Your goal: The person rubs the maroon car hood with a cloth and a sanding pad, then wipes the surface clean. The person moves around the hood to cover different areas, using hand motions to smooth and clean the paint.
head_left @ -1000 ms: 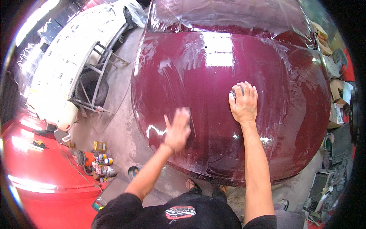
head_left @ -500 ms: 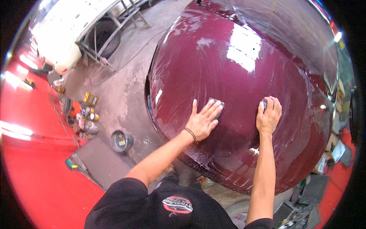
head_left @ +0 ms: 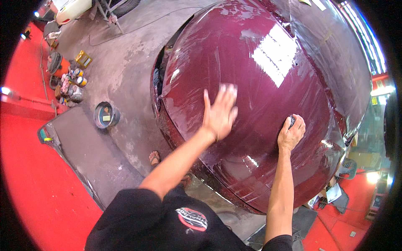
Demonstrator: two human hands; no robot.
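Head view: a dark maroon car hood (head_left: 251,129) is seen from above, filling the picture from the centre up to 12 o'clock and round to 5 o'clock. Its glossy surface is streaked with pale smears (head_left: 197,54), and a bright reflection (head_left: 276,54) is thrown back between 1 and 2 o'clock. Near the centre, the left hand (head_left: 220,113) is spread palm-down over the hood, fingers extended and thumb held apart; its fingertips are blurred, and whether anything is held beneath them cannot be told. At 3 o'clock, the right hand (head_left: 292,132) is half closed, its thumb and fingers curled around a small dark block (head_left: 292,121) at the hood's surface.

Beyond the hood, at 2 o'clock, clear plastic sheeting (head_left: 331,50) is stretched. At 9 o'clock, a dark bucket (head_left: 116,117) is set on the grey floor (head_left: 130,88). Near 10 o'clock, cans (head_left: 81,80) are clustered close to a yellow container (head_left: 83,59). At 8 o'clock, a sandalled foot (head_left: 154,158) is shown beside the left forearm (head_left: 176,163). Toward 11 o'clock, a dark tyre (head_left: 126,6) is partly cut off.
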